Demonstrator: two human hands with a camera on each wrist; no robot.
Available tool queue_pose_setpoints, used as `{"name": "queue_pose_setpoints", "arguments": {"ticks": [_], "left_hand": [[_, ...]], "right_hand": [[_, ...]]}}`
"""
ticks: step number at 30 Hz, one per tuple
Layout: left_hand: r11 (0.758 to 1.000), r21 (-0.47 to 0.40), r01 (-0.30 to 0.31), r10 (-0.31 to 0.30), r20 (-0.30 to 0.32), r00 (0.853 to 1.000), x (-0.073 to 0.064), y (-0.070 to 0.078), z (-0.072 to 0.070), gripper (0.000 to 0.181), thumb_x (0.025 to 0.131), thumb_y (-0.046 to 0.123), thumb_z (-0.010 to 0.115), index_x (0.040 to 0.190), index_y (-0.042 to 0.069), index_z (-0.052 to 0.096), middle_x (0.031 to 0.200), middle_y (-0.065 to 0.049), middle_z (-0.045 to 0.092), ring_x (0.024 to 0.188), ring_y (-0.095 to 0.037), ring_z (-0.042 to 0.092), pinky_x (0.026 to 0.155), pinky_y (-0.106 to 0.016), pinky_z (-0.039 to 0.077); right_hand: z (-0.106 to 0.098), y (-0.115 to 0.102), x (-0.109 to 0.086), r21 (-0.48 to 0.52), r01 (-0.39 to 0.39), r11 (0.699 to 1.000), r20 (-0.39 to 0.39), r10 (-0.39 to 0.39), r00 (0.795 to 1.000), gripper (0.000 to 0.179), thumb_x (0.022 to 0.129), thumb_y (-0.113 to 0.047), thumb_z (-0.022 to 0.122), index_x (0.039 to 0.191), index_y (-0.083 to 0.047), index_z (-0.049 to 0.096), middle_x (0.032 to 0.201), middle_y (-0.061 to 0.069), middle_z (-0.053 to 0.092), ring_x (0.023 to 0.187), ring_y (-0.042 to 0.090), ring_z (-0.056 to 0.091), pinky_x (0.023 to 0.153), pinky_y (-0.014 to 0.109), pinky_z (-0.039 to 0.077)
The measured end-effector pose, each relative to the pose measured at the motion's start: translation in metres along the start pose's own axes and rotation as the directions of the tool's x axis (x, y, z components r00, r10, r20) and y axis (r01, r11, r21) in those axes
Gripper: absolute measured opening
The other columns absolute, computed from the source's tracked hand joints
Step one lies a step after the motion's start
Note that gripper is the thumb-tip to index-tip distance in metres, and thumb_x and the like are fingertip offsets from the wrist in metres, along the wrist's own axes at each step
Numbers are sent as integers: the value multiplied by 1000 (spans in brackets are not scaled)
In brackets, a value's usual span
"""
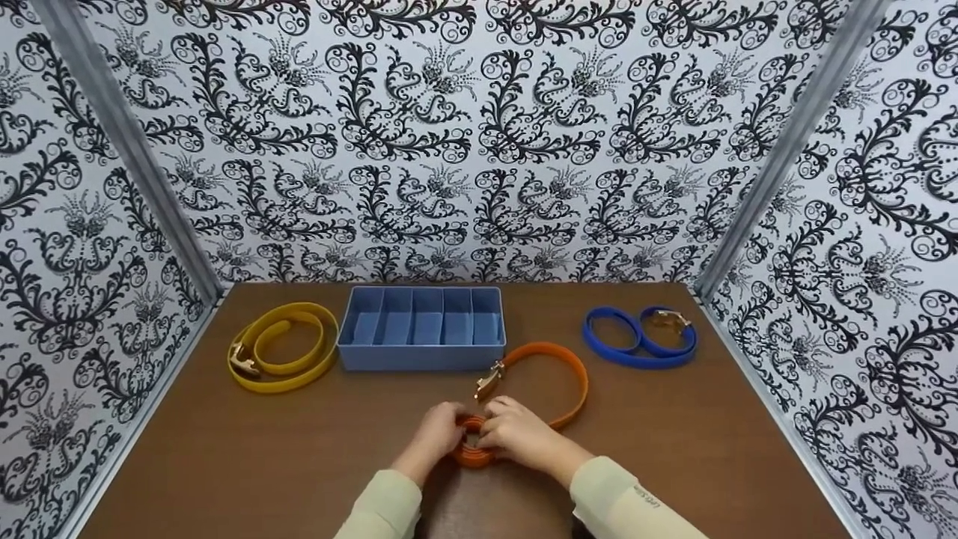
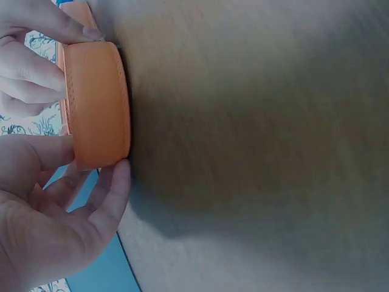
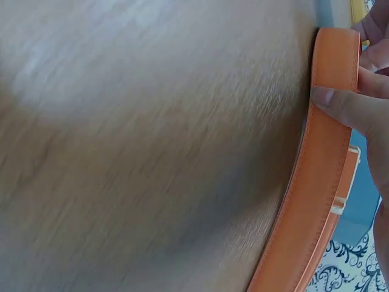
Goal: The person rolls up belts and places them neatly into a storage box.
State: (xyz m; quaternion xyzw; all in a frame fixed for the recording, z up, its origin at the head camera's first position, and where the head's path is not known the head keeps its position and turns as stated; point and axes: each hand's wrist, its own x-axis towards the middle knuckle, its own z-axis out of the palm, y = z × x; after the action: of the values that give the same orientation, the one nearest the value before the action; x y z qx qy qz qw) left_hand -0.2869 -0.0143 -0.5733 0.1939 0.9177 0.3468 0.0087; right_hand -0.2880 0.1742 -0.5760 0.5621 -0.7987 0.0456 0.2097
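An orange belt (image 1: 582,382) stands on edge on the table, one end wound into a small coil (image 1: 475,458) between the hands. The rest loops out to the right and back to its gold buckle (image 1: 490,379). My left hand (image 1: 438,436) holds the coil's left side; in the left wrist view its thumb and fingers pinch the orange strap (image 2: 98,106). My right hand (image 1: 524,434) grips the coil's right side, and the right wrist view shows the thumb (image 3: 340,106) pressing on the strap's outer face.
Behind the hands stands a blue-grey tray (image 1: 423,358) with several bare compartments. A coiled yellow belt (image 1: 281,385) lies at the left, a blue belt (image 1: 636,361) in two loops at the right. Patterned walls (image 1: 449,150) enclose the brown table (image 1: 262,464).
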Motion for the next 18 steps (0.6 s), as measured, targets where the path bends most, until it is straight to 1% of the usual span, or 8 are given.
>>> {"name": "queue_pose_setpoints", "arguments": {"ticks": [2, 4, 6, 9, 13, 15, 16, 18], "left_hand": [[1000, -21, -15, 15, -21, 1000, -2, -2, 2, 24, 75, -10, 67, 96, 0, 74, 94, -12, 71, 90, -32, 65, 79, -43, 52], [999, -43, -25, 23, -48, 999, -4, -2, 3, 23, 73, -7, 69, 95, -1, 73, 92, -12, 70, 87, -31, 65, 77, -42, 51], [999, -35, -15, 12, -84, 996, -6, -1, 4, 22, 72, -4, 71, 93, -1, 72, 89, -12, 70, 84, -31, 65, 74, -42, 51], [1000, 13, 27, -24, -156, 987, -8, 2, 6, 21, 70, 2, 76, 89, -1, 70, 85, -12, 69, 80, -32, 64, 72, -43, 51], [989, 49, 138, -121, -256, 959, -11, 6, 10, 26, 69, 5, 81, 88, -3, 65, 79, -16, 65, 77, -35, 63, 70, -45, 51], [984, 56, 166, -145, -277, 950, -11, 8, 11, 29, 67, 4, 81, 88, -4, 62, 78, -17, 63, 76, -36, 62, 69, -47, 51], [983, 60, 171, -148, -278, 949, -11, 8, 12, 28, 67, 2, 80, 87, -3, 61, 77, -17, 61, 76, -36, 61, 68, -47, 51], [984, 77, 160, -135, -263, 955, -10, 9, 13, 25, 66, -2, 78, 84, -2, 60, 76, -16, 60, 75, -36, 61, 68, -47, 51]], "right_hand": [[0, -2, 2, -6, -13, 1000, -3, 13, 1000, 20, 65, -25, 85, 85, -24, 79, 79, -13, 67, 81, 14, 52, 84, 32, 41], [0, -4, 5, -13, -24, 1000, 0, 24, 1000, 21, 64, -28, 86, 83, -24, 78, 76, -13, 66, 78, 14, 49, 83, 33, 41], [1, -6, 7, -19, -37, 999, 3, 37, 999, 19, 63, -28, 86, 79, -24, 77, 72, -13, 65, 75, 14, 47, 82, 33, 41], [2, -10, 12, -25, -64, 998, 1, 64, 998, 17, 63, -29, 86, 74, -23, 74, 67, -11, 62, 72, 14, 43, 82, 34, 41], [6, -14, 17, -49, -102, 994, 7, 103, 995, 21, 60, -30, 86, 70, -22, 70, 64, -11, 60, 71, 14, 43, 82, 33, 42], [8, -15, 16, -47, -120, 992, 17, 121, 993, 22, 58, -31, 86, 71, -22, 70, 64, -11, 60, 72, 14, 44, 83, 34, 41], [8, -14, 16, -41, -125, 991, 20, 126, 992, 23, 58, -32, 86, 72, -23, 71, 65, -11, 61, 73, 14, 44, 84, 34, 40], [9, -13, 13, -19, -125, 992, 27, 126, 992, 23, 60, -35, 86, 75, -23, 72, 67, -12, 62, 75, 14, 47, 85, 34, 41]]}}
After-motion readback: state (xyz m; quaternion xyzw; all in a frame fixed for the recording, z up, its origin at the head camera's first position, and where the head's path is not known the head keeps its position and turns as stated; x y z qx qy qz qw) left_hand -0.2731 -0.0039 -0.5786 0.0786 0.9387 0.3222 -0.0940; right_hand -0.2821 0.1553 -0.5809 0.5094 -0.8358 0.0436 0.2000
